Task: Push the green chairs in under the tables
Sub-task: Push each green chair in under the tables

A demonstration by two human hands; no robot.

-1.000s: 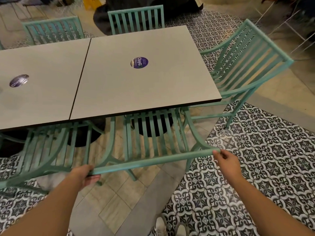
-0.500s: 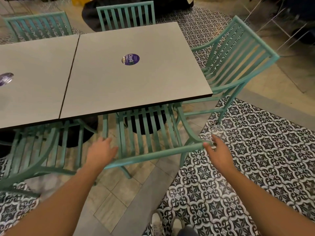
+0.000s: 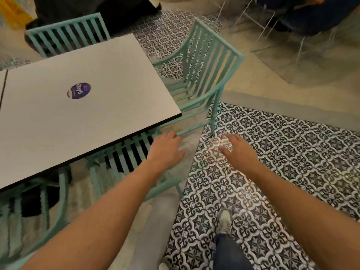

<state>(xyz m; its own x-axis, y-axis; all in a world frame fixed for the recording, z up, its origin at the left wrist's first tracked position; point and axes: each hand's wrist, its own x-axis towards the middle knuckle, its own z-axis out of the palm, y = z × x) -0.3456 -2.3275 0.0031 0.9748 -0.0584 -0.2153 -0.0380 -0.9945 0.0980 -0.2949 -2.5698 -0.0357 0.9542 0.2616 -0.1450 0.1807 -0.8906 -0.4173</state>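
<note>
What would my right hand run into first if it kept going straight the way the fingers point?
Probably the rear leg of the green chair at the table's end. The right hand is open, fingers aimed up and left toward where that leg meets the patterned floor tiles. Depth is unclear, so it could pass above.

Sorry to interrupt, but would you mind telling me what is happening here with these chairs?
A person is tidying green chairs at a grey table. The near chair sits tucked under the table edge. Both hands are open and off it: left hand, right hand. The end chair stands out from the table.
</note>
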